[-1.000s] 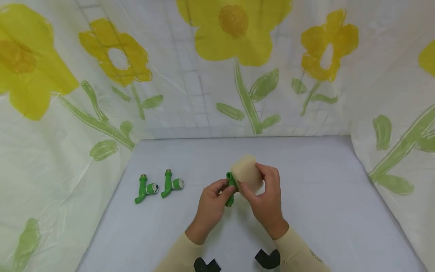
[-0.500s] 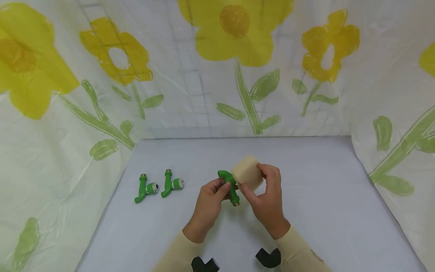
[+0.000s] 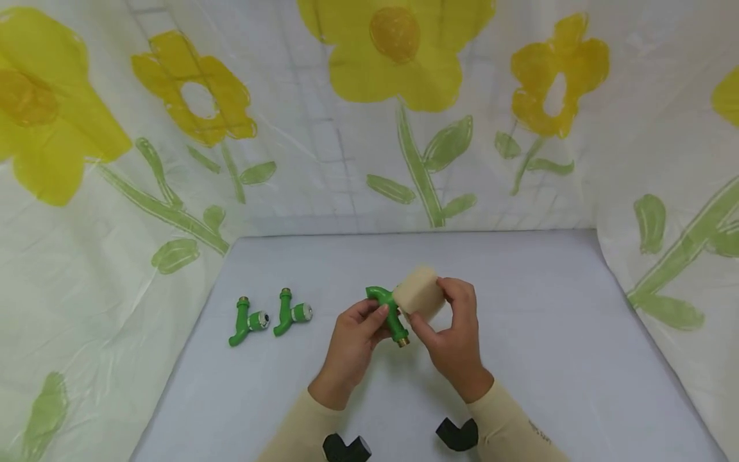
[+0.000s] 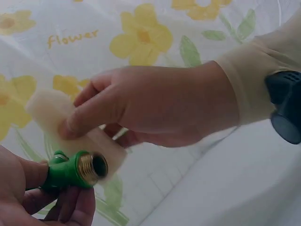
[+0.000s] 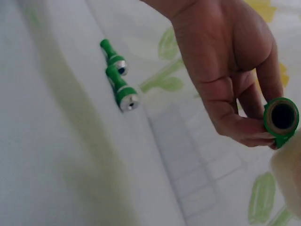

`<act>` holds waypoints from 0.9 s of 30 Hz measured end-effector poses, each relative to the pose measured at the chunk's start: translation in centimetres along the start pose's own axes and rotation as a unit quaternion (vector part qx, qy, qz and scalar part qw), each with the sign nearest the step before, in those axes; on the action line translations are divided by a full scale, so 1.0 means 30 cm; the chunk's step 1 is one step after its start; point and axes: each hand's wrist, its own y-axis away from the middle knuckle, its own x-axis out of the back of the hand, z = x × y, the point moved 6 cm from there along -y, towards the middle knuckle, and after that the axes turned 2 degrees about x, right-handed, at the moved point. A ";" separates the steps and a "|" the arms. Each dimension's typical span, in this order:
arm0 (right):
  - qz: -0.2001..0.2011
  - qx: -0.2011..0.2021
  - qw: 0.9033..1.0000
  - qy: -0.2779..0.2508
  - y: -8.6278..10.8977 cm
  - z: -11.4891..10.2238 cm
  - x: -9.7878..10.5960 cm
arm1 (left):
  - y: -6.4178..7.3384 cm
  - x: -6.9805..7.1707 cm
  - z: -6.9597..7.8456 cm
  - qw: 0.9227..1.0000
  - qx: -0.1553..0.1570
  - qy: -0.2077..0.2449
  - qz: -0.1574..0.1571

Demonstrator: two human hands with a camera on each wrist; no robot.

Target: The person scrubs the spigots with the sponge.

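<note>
My left hand pinches a green faucet between thumb and fingers, above the middle of the table. The faucet's curved spout points up and left, and its brass threaded end faces down toward me. A cream sponge is in my right hand, thumb on the near side and fingers on the far side. The sponge lies against the right side of the faucet body and hides part of it. In the left wrist view, the faucet's open threaded mouth shows beside the sponge.
Two more green faucets with silver-ended knobs lie at the left of the white table: one farther left, the other beside it. A flower-printed curtain stands behind and at both sides. Black wrist cameras sit on both sleeves.
My left hand has turned the faucet, so its spout has swung up and left and the brass end toward the right. The sponge has stayed nearly in place.
</note>
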 end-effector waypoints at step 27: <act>-0.003 0.000 0.999 -0.034 -0.021 -0.003 -0.026 | 0.051 -0.060 0.054 0.832 -0.403 -0.380 0.039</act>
